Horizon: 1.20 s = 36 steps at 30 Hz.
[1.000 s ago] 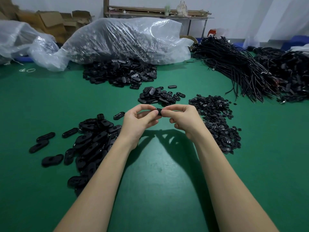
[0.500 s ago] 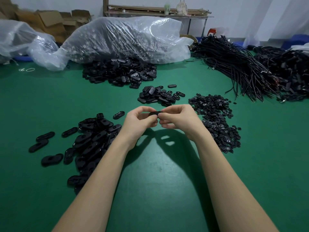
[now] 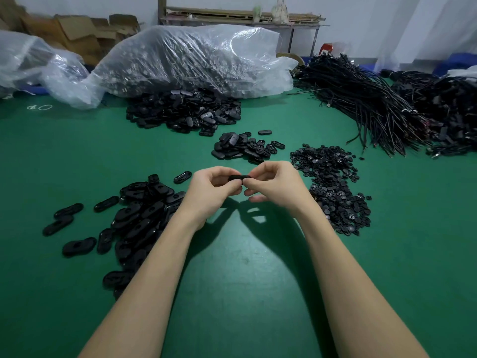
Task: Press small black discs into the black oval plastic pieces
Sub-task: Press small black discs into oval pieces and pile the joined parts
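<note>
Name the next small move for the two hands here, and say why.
Probably a firm thumb squeeze to seat the disc. Both the left hand and right hand pinch one oval piece above the green table; the disc itself is hidden, so whether it is seated cannot be told.

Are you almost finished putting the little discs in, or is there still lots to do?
Lots to do. The pile by the left arm may be finished pieces, but that cannot be told from here. In hand: the left hand and right hand pinch one oval piece between them. Left: a big heap of small discs, more ovals behind, and a full plastic bag.
</note>
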Available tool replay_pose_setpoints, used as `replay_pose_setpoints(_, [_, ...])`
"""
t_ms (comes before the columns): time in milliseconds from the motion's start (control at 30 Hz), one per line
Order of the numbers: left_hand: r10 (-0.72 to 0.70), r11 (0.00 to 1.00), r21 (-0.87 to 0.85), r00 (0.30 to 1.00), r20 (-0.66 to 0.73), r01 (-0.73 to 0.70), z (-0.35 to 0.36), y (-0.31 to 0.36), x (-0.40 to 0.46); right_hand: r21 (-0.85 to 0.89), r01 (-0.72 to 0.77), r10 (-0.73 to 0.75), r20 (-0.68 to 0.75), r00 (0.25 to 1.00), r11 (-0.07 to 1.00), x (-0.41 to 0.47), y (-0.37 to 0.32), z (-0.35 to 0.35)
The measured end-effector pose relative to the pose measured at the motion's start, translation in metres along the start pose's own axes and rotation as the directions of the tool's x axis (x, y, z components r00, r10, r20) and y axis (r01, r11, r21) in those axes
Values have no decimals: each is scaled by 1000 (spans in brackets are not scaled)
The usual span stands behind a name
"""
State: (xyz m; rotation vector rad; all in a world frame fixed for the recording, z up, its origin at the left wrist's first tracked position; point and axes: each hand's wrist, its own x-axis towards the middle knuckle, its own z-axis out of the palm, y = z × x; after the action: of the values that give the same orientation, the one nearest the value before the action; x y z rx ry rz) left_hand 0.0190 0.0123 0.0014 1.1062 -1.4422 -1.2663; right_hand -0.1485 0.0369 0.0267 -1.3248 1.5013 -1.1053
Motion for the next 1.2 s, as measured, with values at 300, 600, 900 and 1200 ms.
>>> replay_pose_setpoints(300, [5,996,90,1000,-26,-3,2,-2,-1,-44,19,-20,-32,999,999,3,8,6])
replay_pose_setpoints(600, [31,981,191,995,-99,-12,7,-7,2,-62,14,-19,-77,997,998,6,15,10])
replay_pose_setpoints(900, [0,991,135,998,-65,9,4,-9,4,-37,50,-52,-35,998,998,5,17,7])
replay_pose_setpoints(1200, [-87,980,-182,996,-23,82,7,-8,7,-190,203,-201,29,979,961,11,15,-6])
